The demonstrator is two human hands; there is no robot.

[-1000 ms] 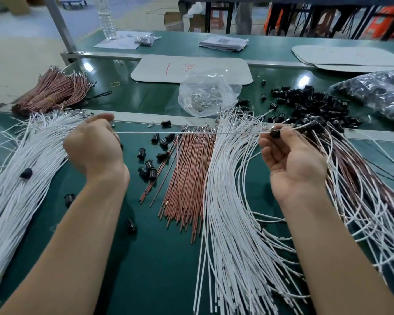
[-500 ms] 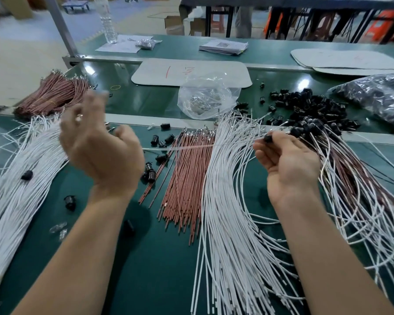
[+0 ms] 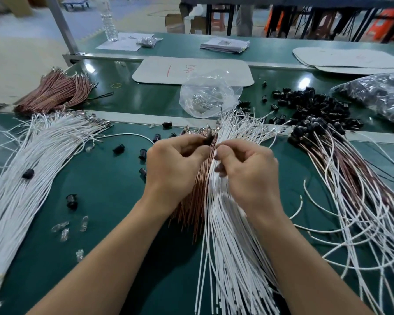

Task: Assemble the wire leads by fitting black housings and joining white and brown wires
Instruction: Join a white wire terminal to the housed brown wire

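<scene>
My left hand [image 3: 175, 171] pinches a small black housing [image 3: 208, 140] at its fingertips. A white wire [image 3: 127, 134] loops away from that hand to the left across the mat. My right hand [image 3: 250, 176] sits close beside it, fingers curled, thumb and forefinger pinching a white wire at the top of the white wire pile [image 3: 230, 251]. Both hands hover over the brown wire pile [image 3: 189, 214]. Whether the housing and the pinched wire touch is hidden by my fingers. Loose black housings [image 3: 72, 201] lie on the green mat.
A heap of black housings [image 3: 309, 108] lies at the back right, with finished leads [image 3: 350, 189] fanned out below it. A white wire bundle [image 3: 21, 178] fills the left. A clear bag of terminals [image 3: 209, 96] and a brown bundle [image 3: 55, 92] lie behind.
My hands were apart with a white wire stretched between them. The left hand let go and lifted, then both came together at the centre, and the left hand now pinches a black housing.
</scene>
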